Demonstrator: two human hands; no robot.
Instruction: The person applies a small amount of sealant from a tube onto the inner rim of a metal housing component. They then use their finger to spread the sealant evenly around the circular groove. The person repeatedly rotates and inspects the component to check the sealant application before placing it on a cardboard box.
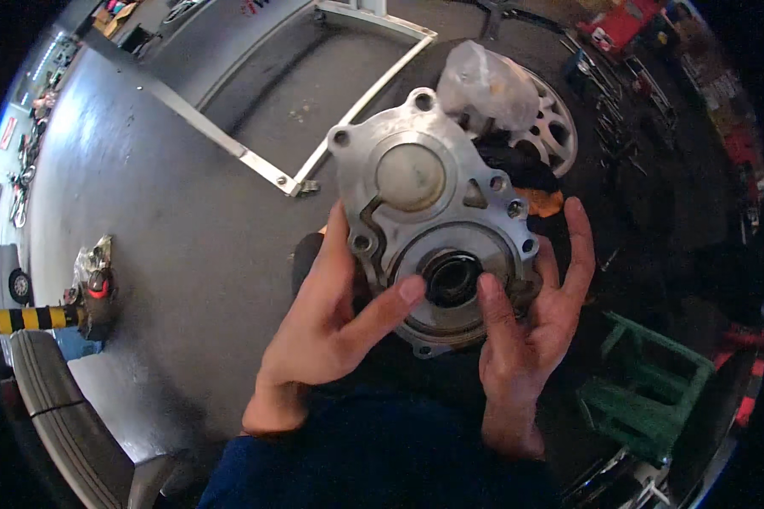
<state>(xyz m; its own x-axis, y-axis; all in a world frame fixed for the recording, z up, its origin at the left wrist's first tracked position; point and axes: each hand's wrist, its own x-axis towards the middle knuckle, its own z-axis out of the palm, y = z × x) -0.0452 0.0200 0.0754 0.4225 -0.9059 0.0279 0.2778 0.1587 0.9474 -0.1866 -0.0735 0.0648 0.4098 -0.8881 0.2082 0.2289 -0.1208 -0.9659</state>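
Note:
Between my two hands I hold a silver metal housing cover (369,174) with bolt holes around its edge. Its upper part has a round recess; lower down, a larger ring surrounds a black seal (452,278) in the bore. My left hand (331,314) grips the cover's left side, its thumb lying by the left edge of the seal. On the right side is my right hand (526,327), thumb by the seal's right edge, one finger raised off the metal. The fingers behind the cover are partly hidden.
A white metal frame (208,127) stands on the dark floor ahead. Beyond the cover lie a clear plastic bag (488,85) and a silver wheel (558,127). Hand tools (607,110) are spread at far right. A green step stool (654,390) stands right; a yellow-black striped post (34,320) left.

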